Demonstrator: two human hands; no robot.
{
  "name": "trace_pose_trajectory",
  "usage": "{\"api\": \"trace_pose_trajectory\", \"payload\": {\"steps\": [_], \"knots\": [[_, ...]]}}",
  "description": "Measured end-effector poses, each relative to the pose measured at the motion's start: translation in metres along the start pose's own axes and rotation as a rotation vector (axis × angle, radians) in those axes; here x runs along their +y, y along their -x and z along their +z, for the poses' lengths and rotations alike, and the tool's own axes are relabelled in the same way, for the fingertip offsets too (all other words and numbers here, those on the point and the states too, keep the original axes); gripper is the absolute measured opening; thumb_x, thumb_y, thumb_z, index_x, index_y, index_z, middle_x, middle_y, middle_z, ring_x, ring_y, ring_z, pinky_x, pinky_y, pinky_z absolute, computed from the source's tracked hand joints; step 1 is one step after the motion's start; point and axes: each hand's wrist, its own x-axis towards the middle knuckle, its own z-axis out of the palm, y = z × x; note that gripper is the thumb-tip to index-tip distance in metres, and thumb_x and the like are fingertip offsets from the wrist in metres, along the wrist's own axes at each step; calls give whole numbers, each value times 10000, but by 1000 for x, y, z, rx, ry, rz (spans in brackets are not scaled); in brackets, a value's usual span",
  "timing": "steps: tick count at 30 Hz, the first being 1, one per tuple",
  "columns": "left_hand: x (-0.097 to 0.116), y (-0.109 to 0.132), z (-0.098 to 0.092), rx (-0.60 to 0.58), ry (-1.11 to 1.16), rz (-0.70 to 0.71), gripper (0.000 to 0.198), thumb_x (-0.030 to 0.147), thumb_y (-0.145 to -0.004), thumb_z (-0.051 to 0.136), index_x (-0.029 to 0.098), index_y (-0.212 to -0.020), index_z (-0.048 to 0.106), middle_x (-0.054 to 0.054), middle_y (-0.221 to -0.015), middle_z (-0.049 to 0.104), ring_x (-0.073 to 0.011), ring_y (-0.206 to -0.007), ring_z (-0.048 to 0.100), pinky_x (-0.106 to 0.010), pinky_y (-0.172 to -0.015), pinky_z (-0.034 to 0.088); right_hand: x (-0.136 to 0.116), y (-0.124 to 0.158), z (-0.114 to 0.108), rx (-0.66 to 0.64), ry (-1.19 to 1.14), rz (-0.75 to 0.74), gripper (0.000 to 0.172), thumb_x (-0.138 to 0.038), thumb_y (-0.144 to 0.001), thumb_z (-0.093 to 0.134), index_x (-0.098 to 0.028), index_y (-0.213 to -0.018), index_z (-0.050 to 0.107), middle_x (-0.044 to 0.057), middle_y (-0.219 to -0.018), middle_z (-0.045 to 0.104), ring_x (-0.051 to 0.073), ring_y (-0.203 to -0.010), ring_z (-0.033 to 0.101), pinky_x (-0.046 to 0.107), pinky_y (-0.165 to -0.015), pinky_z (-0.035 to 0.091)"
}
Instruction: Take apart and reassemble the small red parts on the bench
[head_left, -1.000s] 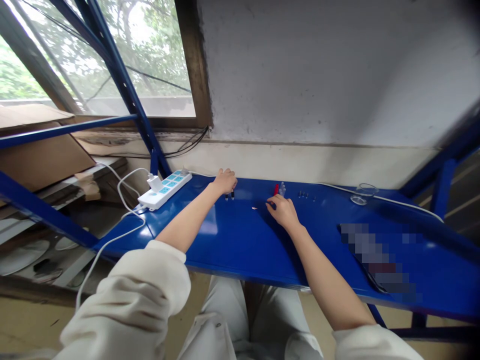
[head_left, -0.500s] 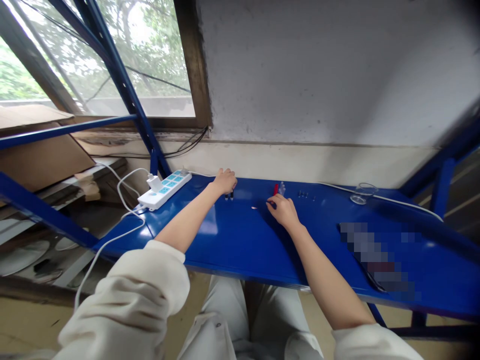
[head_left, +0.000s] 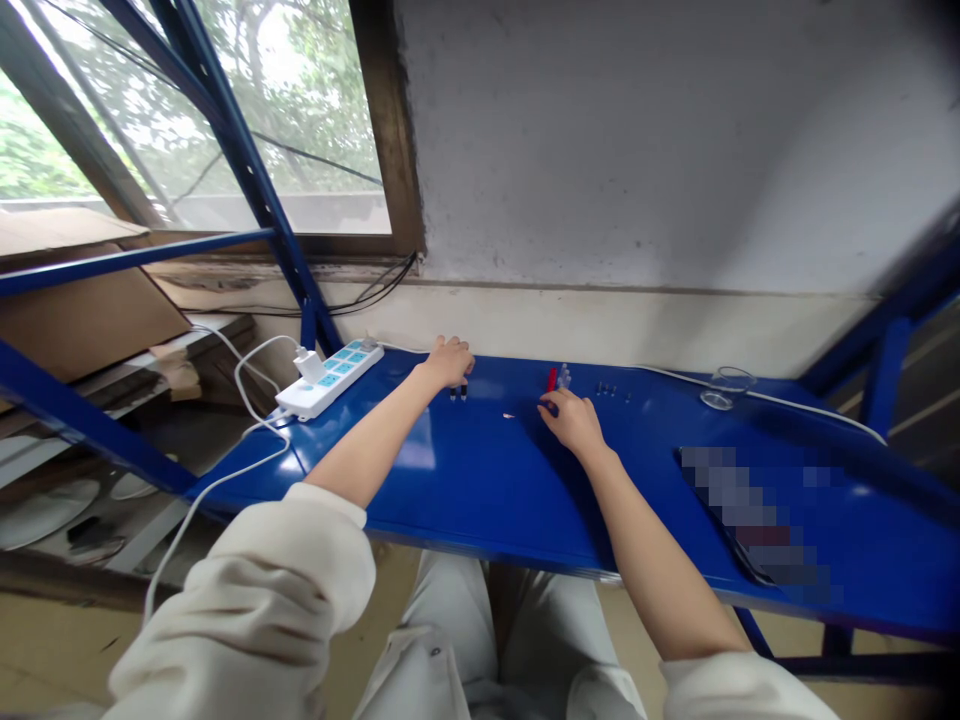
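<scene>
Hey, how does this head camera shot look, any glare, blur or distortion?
In the head view, the window is overexposed, glare streaks the blue shelf top, the blue rack beam at upper right blurs, the wide lens tilts everything, and a pixelated patch hides something.

It seems a plain workshop: the blue steel desk [head_left: 480,500] stands under a rough plaster wall [head_left: 637,150], beside a worn wooden window frame [head_left: 386,120].

2 hands [head_left: 450,362] [head_left: 571,422], 1 power strip [head_left: 328,381], 1 glass cup [head_left: 720,388], 2 small black pegs [head_left: 463,393].
</scene>
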Motion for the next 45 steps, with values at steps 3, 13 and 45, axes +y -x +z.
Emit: {"api": "trace_pose_trajectory", "payload": {"steps": [3,13,45], "knots": [[12,1,-3,120,50,43,150,256,-725,590,172,-841,633,-97,-942,574,-258,-980,465,-436,-882,285,3,1,-4,-75,97,137,221,-279,-795,476,-184,-929,624,83,-908,618,211,-829,560,315,-654,350],[101,-12,46,169,372,152,515,242,-840,362,229,-1344,258,-86,-1328,388,-252,-1150,391,-405,-890,339,7,4,4,-213,163,299,426,-360,-852,374,-174,-1220,479,135,-1275,456,281,-1165,392,443,-900,310],[117,16,81,700,1276,-368,157,261,-736,563,149,-823,630,-42,-732,628,-102,-620,552,-241,-622,475,13,0,22,-244,160,331,492,-414,-881,253,-192,-1296,393,109,-1364,353,269,-1253,251,550,-972,193]]}}
